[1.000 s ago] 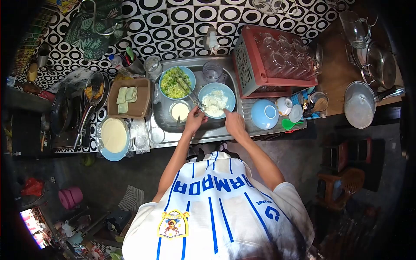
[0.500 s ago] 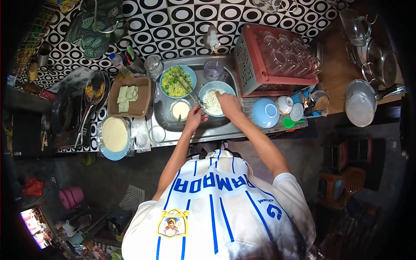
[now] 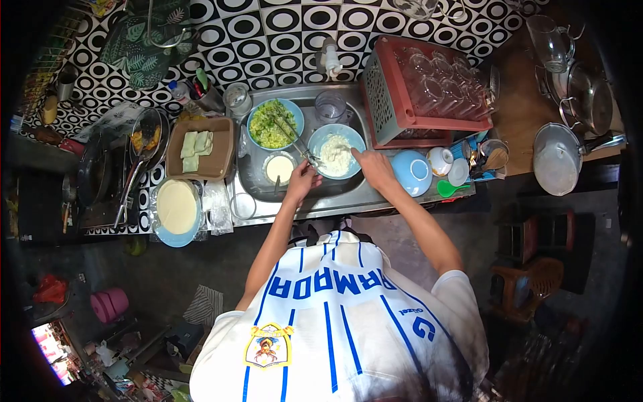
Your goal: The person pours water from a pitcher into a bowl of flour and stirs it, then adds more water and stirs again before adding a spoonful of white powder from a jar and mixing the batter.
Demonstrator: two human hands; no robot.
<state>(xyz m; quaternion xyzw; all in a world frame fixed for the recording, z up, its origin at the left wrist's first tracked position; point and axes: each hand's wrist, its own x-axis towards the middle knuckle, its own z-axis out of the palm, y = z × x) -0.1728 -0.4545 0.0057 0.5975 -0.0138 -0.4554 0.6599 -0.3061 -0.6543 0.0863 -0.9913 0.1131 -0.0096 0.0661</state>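
Observation:
A light blue bowl (image 3: pixel 337 128) with a white, crumbly, flour-like mix (image 3: pixel 335 155) stands over the sink. My left hand (image 3: pixel 303 183) is closed at its lower left rim, beside the end of a pair of metal tongs (image 3: pixel 289 128); its exact grip is partly hidden. On the opposite side my right hand (image 3: pixel 377 169) pinches the bowl's right rim. The tongs lie across another blue bowl (image 3: pixel 295 111) of chopped greens (image 3: pixel 270 131). Below that bowl sits a small bowl of pale batter (image 3: pixel 278 169) with a spoon handle (image 3: pixel 276 185) in it.
To the left are a brown tray (image 3: pixel 223 151) with folded pale wrappers and a plate of flat rounds (image 3: pixel 177 209). A red crate of glasses (image 3: pixel 394 120) stands right of the sink (image 3: pixel 268 209), behind an upturned blue bowl (image 3: pixel 410 175) and a green spoon (image 3: pixel 449 188).
My right hand has moved out of the white mix to the bowl's right rim, uncovering more of the mix. My left hand has stayed nearly still.

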